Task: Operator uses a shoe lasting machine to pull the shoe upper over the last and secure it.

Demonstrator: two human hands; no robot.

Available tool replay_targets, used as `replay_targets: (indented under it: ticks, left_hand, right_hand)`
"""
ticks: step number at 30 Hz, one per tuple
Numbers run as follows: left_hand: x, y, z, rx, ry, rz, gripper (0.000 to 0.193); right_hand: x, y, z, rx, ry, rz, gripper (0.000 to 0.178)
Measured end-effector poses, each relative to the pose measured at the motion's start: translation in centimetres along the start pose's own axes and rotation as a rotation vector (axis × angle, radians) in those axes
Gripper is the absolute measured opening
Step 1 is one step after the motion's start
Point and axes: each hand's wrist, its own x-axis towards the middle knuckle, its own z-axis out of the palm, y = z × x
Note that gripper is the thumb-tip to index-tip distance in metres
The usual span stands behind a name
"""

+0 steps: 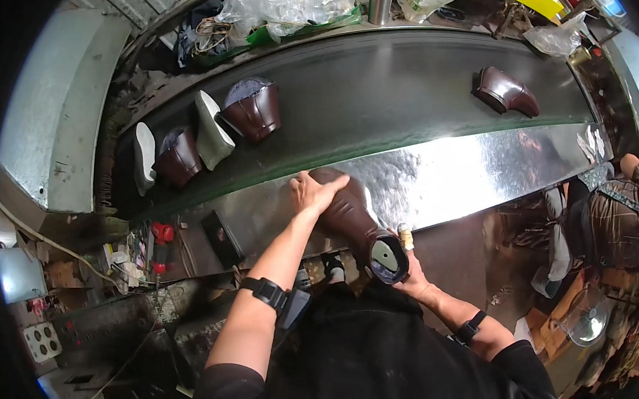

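A dark brown leather boot (353,218) is between my two hands, slanting over the near edge of the metal ledge. Its near end shows a pale green oval (386,255) inside a dark rim; I cannot tell whether that is heel or opening. My left hand (312,196) grips the far end, thumb and fingers spread around it. Beside the near end, my right hand (410,274) is wrapped on the boot, its fingers partly hidden behind. A yellowish covering (406,237) sits on one finger of that hand.
On the dark conveyor belt (372,77) lie two lined brown boots (254,111) and two pale soles (212,129) at left, another brown boot (506,92) at right. A red-handled tool (161,240) hangs left. Another person (622,221) sits at right. Plastic bags (288,8) line the back.
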Motion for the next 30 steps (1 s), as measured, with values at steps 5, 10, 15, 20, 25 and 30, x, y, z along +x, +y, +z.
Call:
replay_targets:
  ticks: [5,10,15,20,25,30]
  left_hand:
    - [-0.2,-0.8,-0.1,-0.106,-0.06,0.04,0.09]
    - [0.6,-1.4,0.6,-0.204,0.071,0.033,0.056]
    - [1.5,-2.6,-0.3,-0.581,-0.059,-0.102,0.032]
    - [-1.5,-4.8,-6.2,-0.747,0.013,-0.172,0.03]
    - [-6.8,-6.4,-12.0,-0.901,0.115,-0.177,0.029]
    - [-14.0,-12.9,-17.1,-0.89,0.416,-0.101,0.037]
  right_hand:
    - [0.3,1.9,0.4,0.107,-0.02,-0.133,0.099]
    - [2.2,3.7,0.7,0.186,-0.058,0.022,0.086]
    - [3.9,-2.0,1.3,1.036,0.165,0.643,0.101]
    - [4.6,-3.8,-3.7,0.095,-0.484,-0.211,0.134]
    - [12.8,-7.6,0.8,0.621,-0.505,0.632,0.096]
    - [11.6,-15.4,8.8,0.311,-0.515,0.601,0.067]
